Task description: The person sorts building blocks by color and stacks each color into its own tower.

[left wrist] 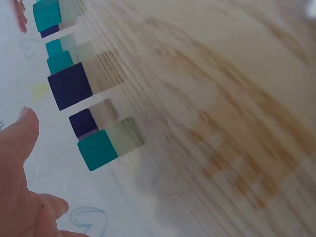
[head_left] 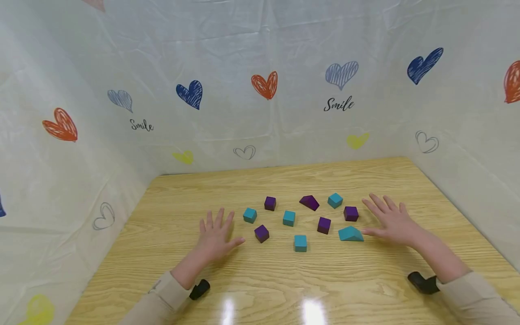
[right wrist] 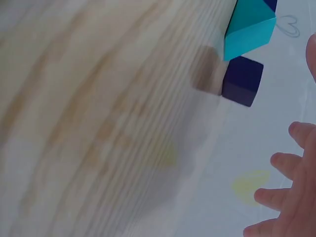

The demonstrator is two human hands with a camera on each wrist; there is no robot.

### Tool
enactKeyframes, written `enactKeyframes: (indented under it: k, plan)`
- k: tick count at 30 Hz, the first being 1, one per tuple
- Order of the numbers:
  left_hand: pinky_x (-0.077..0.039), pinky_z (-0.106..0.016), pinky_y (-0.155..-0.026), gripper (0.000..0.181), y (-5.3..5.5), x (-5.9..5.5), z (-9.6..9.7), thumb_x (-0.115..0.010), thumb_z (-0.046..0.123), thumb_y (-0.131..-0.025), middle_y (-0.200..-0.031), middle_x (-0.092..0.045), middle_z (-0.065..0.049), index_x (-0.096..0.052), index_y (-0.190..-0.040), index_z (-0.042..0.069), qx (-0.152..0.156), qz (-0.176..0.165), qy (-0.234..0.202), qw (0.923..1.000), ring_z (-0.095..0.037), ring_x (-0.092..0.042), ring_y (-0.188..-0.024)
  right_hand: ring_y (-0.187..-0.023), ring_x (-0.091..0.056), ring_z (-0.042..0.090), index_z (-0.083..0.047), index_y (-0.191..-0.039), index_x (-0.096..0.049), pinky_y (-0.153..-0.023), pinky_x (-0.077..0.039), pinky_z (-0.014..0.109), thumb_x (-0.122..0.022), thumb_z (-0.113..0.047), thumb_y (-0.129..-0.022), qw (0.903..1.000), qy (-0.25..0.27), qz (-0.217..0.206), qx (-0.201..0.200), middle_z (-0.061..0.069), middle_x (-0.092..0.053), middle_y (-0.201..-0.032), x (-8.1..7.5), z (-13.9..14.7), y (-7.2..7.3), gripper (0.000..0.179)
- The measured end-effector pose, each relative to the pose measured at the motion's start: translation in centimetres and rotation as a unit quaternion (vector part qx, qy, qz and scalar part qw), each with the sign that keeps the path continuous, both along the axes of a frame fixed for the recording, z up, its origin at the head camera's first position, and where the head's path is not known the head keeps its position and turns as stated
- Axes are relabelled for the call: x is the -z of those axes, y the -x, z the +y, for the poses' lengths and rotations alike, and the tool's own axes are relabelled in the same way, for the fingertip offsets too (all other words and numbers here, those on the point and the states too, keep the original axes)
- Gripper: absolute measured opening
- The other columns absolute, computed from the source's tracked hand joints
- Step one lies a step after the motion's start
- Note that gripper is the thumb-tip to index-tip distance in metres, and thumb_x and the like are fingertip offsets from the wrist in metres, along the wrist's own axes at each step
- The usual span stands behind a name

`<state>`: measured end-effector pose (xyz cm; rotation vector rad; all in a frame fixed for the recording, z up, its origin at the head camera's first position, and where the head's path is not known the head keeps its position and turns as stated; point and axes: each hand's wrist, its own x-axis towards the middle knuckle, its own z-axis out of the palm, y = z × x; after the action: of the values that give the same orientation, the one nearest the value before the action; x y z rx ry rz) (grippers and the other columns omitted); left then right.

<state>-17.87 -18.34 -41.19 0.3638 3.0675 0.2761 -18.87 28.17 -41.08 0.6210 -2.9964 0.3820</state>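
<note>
On the table [head_left: 252,289]: clock dial with 12 at the far edge, centred on the middle teal cube [head_left: 289,218].
Other teal cubes: three; a cube [head_left: 250,215] at 9 o'clock, near the left hand [head_left: 213,239]; a cube [head_left: 335,200] at 2; a cube [head_left: 300,243] at 5.
Purple cubes: four; a cube [head_left: 270,203] at 10, a cube [head_left: 262,233] at 8, a cube [head_left: 323,225] and, farther out, a cube [head_left: 351,213] at 3.
Purple wedge [head_left: 309,202]: at 2, inside the teal cube on that bearing.
Teal wedge [head_left: 350,234]: between 3 and 4, just beside the right hand [head_left: 392,222].
Left hand: between 8 and 9; fingers straight and spread apart, thumb pointing to 3 o'clock, clear of the cubes.
Right hand: at 3; fingers spread apart; thumb tip meets the teal wedge's outline in the head view, with a gap in the right wrist view.
Sleeves [head_left: 164,295]: beige, black fittings [head_left: 200,289] below both wrists.
Sheet [head_left: 227,45]: white, from 9 through 12 to 3; printed hearts [head_left: 189,94], "Smile" lettering [head_left: 339,104].
</note>
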Motion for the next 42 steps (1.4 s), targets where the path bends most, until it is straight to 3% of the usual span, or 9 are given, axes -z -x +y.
enactKeyframes:
  k: [12, 16, 20, 21, 25, 28, 31, 36, 42]
  plan:
    - [-0.009, -0.064, -0.103, 0.080, 1.5, -0.2, 2.4, -0.055, 0.051, -0.086, -0.148, -0.019, -0.022, -0.023, -0.145, 0.007, 0.052, 0.028, -0.082, 0.9949, -0.050, -0.008, -0.133, -0.127, -0.022, 0.053, 0.001, -0.141, -0.029, -0.095, -0.011, 0.070, -0.061, -0.051, -0.081, 0.9972, 0.044, -0.045, -0.039, 0.026, -0.032, -0.141, -1.1, -4.6, 1.4, 0.085]
    - [-0.016, -0.060, -0.104, 0.079, 2.0, -0.5, 3.9, -0.057, 0.045, -0.087, -0.147, -0.024, -0.022, -0.023, -0.144, 0.004, 0.067, 0.027, -0.098, 0.9926, -0.047, -0.018, -0.132, -0.125, -0.032, 0.046, 0.000, -0.140, -0.032, -0.096, -0.015, 0.069, -0.059, -0.050, -0.083, 0.9972, 0.045, -0.035, -0.050, 0.020, -0.053, -0.123, -1.1, -6.3, 2.2, 0.081]
    - [-0.021, -0.055, -0.104, 0.077, 2.6, -0.6, 5.3, -0.058, 0.042, -0.087, -0.145, -0.028, -0.020, -0.024, -0.144, 0.002, 0.076, 0.022, -0.097, 0.9921, -0.042, -0.026, -0.131, -0.121, -0.042, 0.041, 0.000, -0.138, -0.037, -0.096, -0.021, 0.067, -0.062, -0.047, -0.082, 0.9973, 0.039, -0.016, -0.061, 0.016, -0.060, -0.115, -0.7, -8.1, 3.1, 0.077]
    - [-0.022, -0.054, -0.104, 0.077, 2.8, -0.6, 5.7, -0.058, 0.043, -0.087, -0.145, -0.029, -0.019, -0.024, -0.143, 0.002, 0.077, 0.022, -0.094, 0.9923, -0.041, -0.027, -0.130, -0.118, -0.045, 0.039, 0.000, -0.137, -0.038, -0.096, -0.025, 0.064, -0.063, -0.045, -0.082, 0.9971, 0.038, -0.011, -0.065, 0.017, -0.057, -0.120, -0.5, -8.5, 3.3, 0.075]
    - [-0.026, -0.053, -0.102, 0.072, 3.3, -0.8, 7.1, -0.060, 0.039, -0.087, -0.141, -0.036, -0.018, -0.031, -0.141, 0.003, 0.085, 0.014, -0.079, 0.9931, -0.039, -0.035, -0.126, -0.081, -0.057, 0.025, 0.003, -0.135, -0.039, -0.078, -0.044, 0.042, -0.066, -0.033, -0.083, 0.9950, 0.055, -0.029, -0.078, 0.013, -0.063, -0.096, -0.4, -10.4, 3.6, 0.069]
    - [-0.029, -0.052, -0.101, 0.066, 3.6, -1.0, 8.1, -0.062, 0.033, -0.087, -0.137, -0.041, -0.019, -0.036, -0.139, 0.004, 0.094, -0.008, -0.085, 0.9919, -0.039, -0.038, -0.123, -0.066, -0.051, 0.018, 0.004, -0.135, -0.039, -0.064, -0.041, 0.031, -0.067, -0.025, -0.084, 0.9911, 0.088, -0.067, -0.073, 0.016, -0.062, -0.098, -0.5, -11.6, 3.8, 0.066]
    - [-0.034, -0.048, -0.100, 0.060, 3.9, -1.1, 9.0, -0.064, 0.026, -0.086, -0.133, -0.047, -0.018, -0.041, -0.136, 0.004, 0.107, -0.028, -0.102, 0.9886, -0.037, -0.043, -0.121, -0.080, -0.058, 0.022, 0.003, -0.134, -0.041, -0.068, -0.045, 0.032, -0.067, -0.023, -0.084, 0.9879, 0.109, -0.090, -0.065, 0.022, -0.057, -0.119, -0.5, -12.7, 4.1, 0.062]
    - [-0.045, -0.039, -0.089, 0.052, 4.8, -1.1, 10.3, -0.065, 0.022, -0.085, -0.120, -0.060, -0.011, -0.048, -0.131, 0.004, 0.124, -0.027, -0.096, 0.9873, -0.027, -0.056, -0.109, -0.105, -0.057, 0.032, 0.002, -0.131, -0.045, -0.084, -0.047, 0.042, -0.067, -0.022, -0.084, 0.9875, 0.098, -0.102, -0.070, 0.018, -0.059, -0.116, -0.3, -14.2, 4.9, 0.057]
    - [-0.048, -0.035, -0.083, 0.048, 5.6, -0.6, 11.6, -0.066, 0.022, -0.085, -0.112, -0.064, -0.006, -0.052, -0.129, 0.008, 0.103, -0.029, -0.074, 0.9915, -0.023, -0.060, -0.102, -0.097, -0.060, 0.029, 0.003, -0.124, -0.053, -0.079, -0.049, 0.039, -0.068, -0.022, -0.082, 0.9902, 0.083, -0.083, -0.077, 0.015, -0.064, -0.107, -0.1, -15.5, 5.1, 0.051]
